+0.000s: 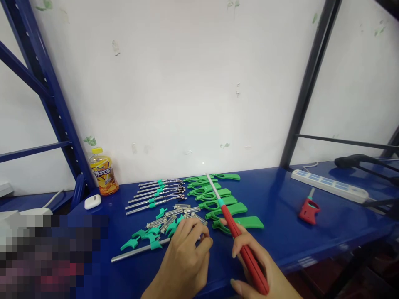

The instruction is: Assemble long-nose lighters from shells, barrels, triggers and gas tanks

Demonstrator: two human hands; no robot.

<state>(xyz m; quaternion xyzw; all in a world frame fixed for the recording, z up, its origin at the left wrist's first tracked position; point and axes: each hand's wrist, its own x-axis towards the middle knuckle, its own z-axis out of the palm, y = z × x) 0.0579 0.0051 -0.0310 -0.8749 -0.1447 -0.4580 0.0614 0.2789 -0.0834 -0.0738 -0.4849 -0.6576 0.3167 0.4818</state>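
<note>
My right hand (258, 261) is wrapped round a long red gas lighter (229, 218), its metal tube pointing up and away over the table. My left hand (188, 255) is closed, fingers curled, by the front of the loose parts; whatever it may hold is hidden. A metal lighter tube with a teal trigger (137, 252) runs behind that hand, and I cannot tell whether the fingers touch it. Just beyond lie loose teal triggers (150, 236) and small clear fuel tanks (170, 222). Green lighter handle shells (243, 209) form a column near the red lighter.
Several metal tubes with wires (149, 203) lie in a row on the blue table (274, 203). At left stand a drink bottle (104, 174) and a white earphone case (92, 202). A power strip (330, 185) and a short red lighter (309, 210) lie at right.
</note>
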